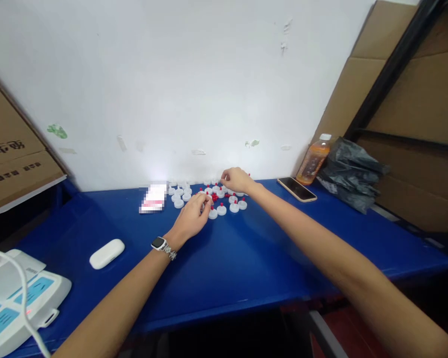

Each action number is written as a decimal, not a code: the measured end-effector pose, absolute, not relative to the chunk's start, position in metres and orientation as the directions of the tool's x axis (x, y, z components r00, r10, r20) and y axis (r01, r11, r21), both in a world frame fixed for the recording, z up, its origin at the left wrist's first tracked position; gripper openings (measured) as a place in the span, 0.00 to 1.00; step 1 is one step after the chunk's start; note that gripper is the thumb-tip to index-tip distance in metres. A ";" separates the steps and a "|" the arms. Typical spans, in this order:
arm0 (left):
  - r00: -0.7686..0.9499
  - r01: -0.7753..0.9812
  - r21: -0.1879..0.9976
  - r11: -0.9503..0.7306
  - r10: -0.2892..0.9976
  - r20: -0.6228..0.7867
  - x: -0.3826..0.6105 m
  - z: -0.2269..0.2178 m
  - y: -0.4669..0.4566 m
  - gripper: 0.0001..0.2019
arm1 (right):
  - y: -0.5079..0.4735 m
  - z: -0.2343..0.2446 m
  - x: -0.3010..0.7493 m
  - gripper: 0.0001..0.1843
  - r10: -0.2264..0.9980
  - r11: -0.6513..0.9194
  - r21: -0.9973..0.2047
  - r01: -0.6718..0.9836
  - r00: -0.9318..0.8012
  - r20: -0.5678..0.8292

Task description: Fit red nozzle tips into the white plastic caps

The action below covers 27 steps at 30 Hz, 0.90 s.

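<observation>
Several small white caps [221, 210] lie on a blue table [246, 258] near the wall, some with a red plug in the middle, with loose red plugs [214, 197] among them. My left hand [191, 217], with a watch on its wrist, rests at the near left of the pile, fingertips pinched over the red plugs. My right hand [236, 179] is at the far side of the pile, fingers curled together over a cap. What either pinch holds is too small to make out.
A white earbud case [106, 253] lies at the left, a white device with blue labels [18, 303] at the near left corner. A phone [296, 189], an orange drink bottle [313, 160] and a black bag [349, 174] sit at the right. Cardboard boxes [11, 154] flank the table.
</observation>
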<state>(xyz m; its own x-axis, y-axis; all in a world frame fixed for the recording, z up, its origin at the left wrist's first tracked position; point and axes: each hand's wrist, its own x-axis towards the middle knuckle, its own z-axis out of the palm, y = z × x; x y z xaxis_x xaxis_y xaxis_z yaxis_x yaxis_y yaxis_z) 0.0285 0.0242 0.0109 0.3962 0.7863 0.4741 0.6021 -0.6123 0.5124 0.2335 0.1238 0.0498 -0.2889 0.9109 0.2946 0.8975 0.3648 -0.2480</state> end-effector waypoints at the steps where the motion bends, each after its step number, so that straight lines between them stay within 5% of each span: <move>1: 0.396 0.608 0.512 -0.607 0.791 0.467 0.027 0.010 0.024 0.13 | 0.134 0.052 0.226 0.12 0.925 0.340 -0.204 0.918 -0.286 0.251; 7: 0.396 0.614 0.516 -0.597 0.799 0.452 0.024 0.006 0.026 0.12 | 0.176 0.053 0.193 0.13 0.955 0.257 -0.103 0.961 -0.236 0.182; 15: 0.333 0.607 0.530 -0.593 0.794 0.508 0.021 0.011 0.028 0.10 | 0.178 0.057 0.186 0.10 0.958 0.231 -0.196 0.953 -0.188 0.216; 18: 0.242 0.613 0.545 -0.572 0.792 0.560 0.020 0.014 0.028 0.09 | 0.151 0.068 0.195 0.10 0.923 0.304 -0.351 0.886 -0.181 0.341; 22: 0.183 0.613 0.542 -0.576 0.770 0.611 0.025 0.019 0.020 0.18 | 0.088 0.072 0.205 0.10 0.885 0.460 -0.681 0.570 -0.234 0.403; 27: 0.342 0.586 0.531 -0.612 0.781 0.523 0.034 0.022 0.011 0.18 | 0.039 0.061 0.214 0.16 0.854 0.492 -0.799 0.347 -0.369 0.366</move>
